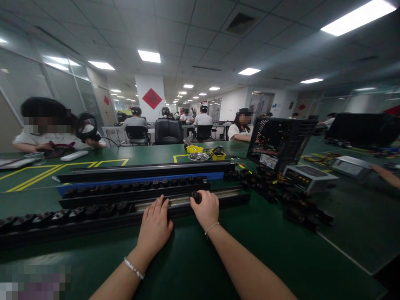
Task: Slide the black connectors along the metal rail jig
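Note:
Across the green table runs a long black rail point(231, 199) with a bare metallic channel. Round black parts point(93, 211) sit in a row along its left stretch. Flat on the rail's middle lies my left hand point(156, 218), its fingers extended over the channel. My right hand point(206, 208) grips a small round black part point(196, 196) between thumb and fingers, at the rail to the right of my left hand. Behind stands a second black rail point(134, 196), filled with similar round parts point(165, 182), and a blue strip point(215, 176) shows beyond it.
Loose black parts point(300, 204) are heaped at the right, near an open computer case point(278, 141) and a power supply box point(309, 177). A yellow tray point(194, 149) and metal dish point(199, 156) stand behind the rails. Co-workers point(53, 129) sit across the table.

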Action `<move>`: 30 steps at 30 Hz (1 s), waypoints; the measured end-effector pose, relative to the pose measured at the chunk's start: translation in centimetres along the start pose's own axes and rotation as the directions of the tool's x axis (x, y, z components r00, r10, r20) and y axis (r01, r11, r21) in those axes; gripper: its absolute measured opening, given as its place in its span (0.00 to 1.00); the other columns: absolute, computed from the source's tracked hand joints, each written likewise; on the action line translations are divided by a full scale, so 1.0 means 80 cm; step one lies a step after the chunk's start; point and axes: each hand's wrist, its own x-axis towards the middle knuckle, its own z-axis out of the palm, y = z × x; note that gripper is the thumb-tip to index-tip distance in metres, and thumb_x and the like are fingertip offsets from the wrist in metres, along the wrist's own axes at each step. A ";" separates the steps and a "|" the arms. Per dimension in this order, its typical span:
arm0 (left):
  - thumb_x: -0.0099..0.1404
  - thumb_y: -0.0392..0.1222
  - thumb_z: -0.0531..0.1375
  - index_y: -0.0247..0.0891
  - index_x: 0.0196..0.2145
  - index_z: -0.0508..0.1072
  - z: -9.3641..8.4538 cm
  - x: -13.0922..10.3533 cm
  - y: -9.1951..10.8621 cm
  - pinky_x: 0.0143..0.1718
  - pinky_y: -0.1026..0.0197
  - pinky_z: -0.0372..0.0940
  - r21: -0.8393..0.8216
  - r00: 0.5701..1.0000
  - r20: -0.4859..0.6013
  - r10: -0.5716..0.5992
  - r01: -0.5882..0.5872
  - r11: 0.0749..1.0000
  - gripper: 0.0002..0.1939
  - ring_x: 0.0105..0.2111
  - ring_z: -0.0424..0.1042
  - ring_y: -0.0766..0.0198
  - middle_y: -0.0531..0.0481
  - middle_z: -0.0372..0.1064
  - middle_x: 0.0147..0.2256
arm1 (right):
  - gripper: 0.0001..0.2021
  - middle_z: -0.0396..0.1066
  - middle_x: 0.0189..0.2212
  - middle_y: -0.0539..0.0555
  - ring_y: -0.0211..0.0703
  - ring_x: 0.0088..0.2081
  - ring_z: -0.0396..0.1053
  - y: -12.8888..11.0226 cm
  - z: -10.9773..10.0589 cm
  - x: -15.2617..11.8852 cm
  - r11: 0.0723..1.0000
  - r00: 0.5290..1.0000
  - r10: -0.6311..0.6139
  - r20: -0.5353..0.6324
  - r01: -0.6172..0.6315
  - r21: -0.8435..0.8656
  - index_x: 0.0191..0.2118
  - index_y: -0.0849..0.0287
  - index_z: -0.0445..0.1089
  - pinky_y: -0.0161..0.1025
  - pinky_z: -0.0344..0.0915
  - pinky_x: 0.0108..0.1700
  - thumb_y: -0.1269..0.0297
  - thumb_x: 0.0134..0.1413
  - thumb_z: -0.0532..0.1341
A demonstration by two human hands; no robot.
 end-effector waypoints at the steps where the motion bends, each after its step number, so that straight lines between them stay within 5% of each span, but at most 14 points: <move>1: 0.57 0.37 0.51 0.33 0.56 0.61 0.000 0.000 0.000 0.56 0.47 0.54 -0.005 1.000 0.001 -0.002 0.002 1.000 0.28 0.57 0.57 0.51 0.40 0.56 0.60 | 0.10 0.72 0.33 0.54 0.44 0.40 0.66 0.000 0.000 0.000 1.000 1.000 -0.004 -0.009 0.004 0.001 0.36 0.59 0.71 0.42 0.53 0.51 0.60 0.50 0.58; 22: 0.57 0.37 0.51 0.32 0.56 0.62 -0.003 0.000 0.001 0.56 0.48 0.53 0.003 1.000 0.008 0.000 0.000 1.000 0.28 0.57 0.58 0.51 0.39 0.56 0.60 | 0.11 0.72 0.32 0.54 0.45 0.40 0.65 0.009 -0.007 0.002 0.999 0.999 0.029 -0.030 -0.030 -0.046 0.37 0.59 0.71 0.42 0.53 0.50 0.60 0.50 0.57; 30: 0.57 0.38 0.51 0.33 0.56 0.62 0.001 -0.001 -0.001 0.56 0.47 0.54 0.003 1.000 -0.006 0.010 -0.010 1.000 0.28 0.57 0.57 0.51 0.39 0.56 0.59 | 0.10 0.72 0.33 0.54 0.47 0.42 0.65 0.008 -0.007 0.001 0.998 0.997 0.055 -0.045 -0.056 -0.021 0.36 0.58 0.71 0.49 0.46 0.57 0.60 0.50 0.56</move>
